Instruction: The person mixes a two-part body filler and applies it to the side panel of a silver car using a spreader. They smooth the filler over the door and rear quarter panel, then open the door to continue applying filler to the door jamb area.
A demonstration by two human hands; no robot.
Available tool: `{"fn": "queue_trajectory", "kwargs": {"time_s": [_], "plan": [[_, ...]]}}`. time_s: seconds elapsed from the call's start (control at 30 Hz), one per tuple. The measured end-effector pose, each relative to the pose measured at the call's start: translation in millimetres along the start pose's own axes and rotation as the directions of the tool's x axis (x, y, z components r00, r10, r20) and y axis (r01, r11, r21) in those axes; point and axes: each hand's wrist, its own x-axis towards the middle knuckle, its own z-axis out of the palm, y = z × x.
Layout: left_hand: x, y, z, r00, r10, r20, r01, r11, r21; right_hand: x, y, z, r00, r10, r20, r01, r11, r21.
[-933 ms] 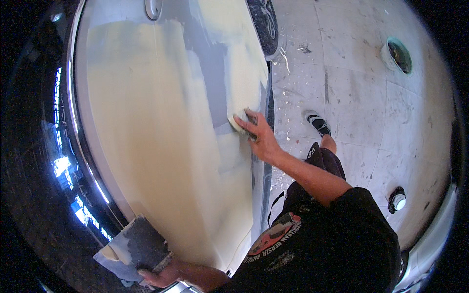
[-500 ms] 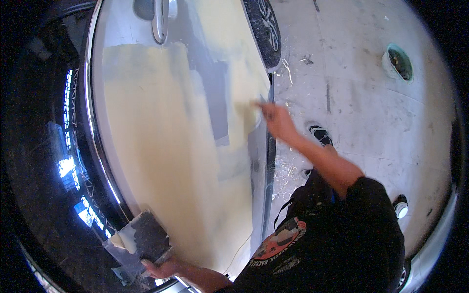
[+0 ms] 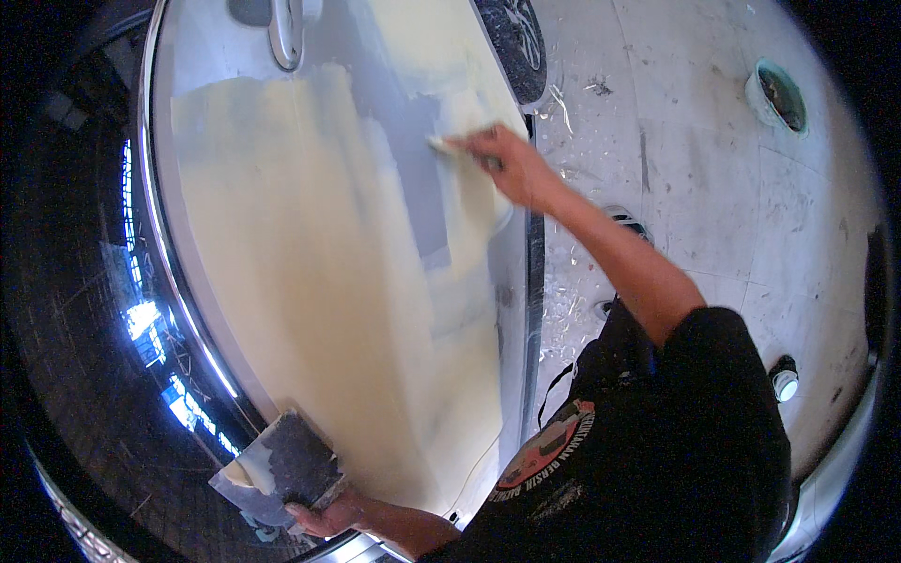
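Observation:
My right hand grips a pale, cream-smeared spreader against the upper right of a car door panel, which has broad patches of cream filler over grey. My left hand holds a flat grey mixing board with cream filler on it, at the door's lower left beside the window. The silver door handle is above the filler.
A dark glossy window with chrome trim runs along the left. A wheel is at the top. On the stained floor are a pale green bucket, a small can and scraps. Another car's silver body edges the right.
My right hand and the spreader have moved up along the door panel. My left hand still holds the board near the lower left.

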Motion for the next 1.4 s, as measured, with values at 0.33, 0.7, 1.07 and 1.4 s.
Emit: {"fn": "queue_trajectory", "kwargs": {"time_s": [0.33, 0.7, 1.07, 1.4], "plan": [[-3.5, -1.3, 16.8, 0.995, 0.091, 0.04, -0.092, 0.995, 0.025, -167.4, -52.6, 46.5, 0.954, 0.116, 0.275, -0.154, 0.981, 0.121], [-4.7, -3.6, 15.0, 0.993, 0.1, 0.07, -0.101, 0.995, 0.005, 93.4, 36.8, -38.1, 0.969, -0.077, -0.236, 0.076, 0.997, -0.015], [19.6, -8.6, -26.3, 0.989, -0.021, -0.145, 0.032, 0.997, 0.076, 80.3, 23.4, -8.9, 0.987, 0.001, -0.163, -0.022, 0.992, -0.127], [22.1, -17.1, -36.7, 0.996, 0.058, -0.069, -0.05, 0.992, 0.112, -69.3, -24.5, 56.0, 0.99, 0.135, -0.048, -0.131, 0.989, 0.07]]}}
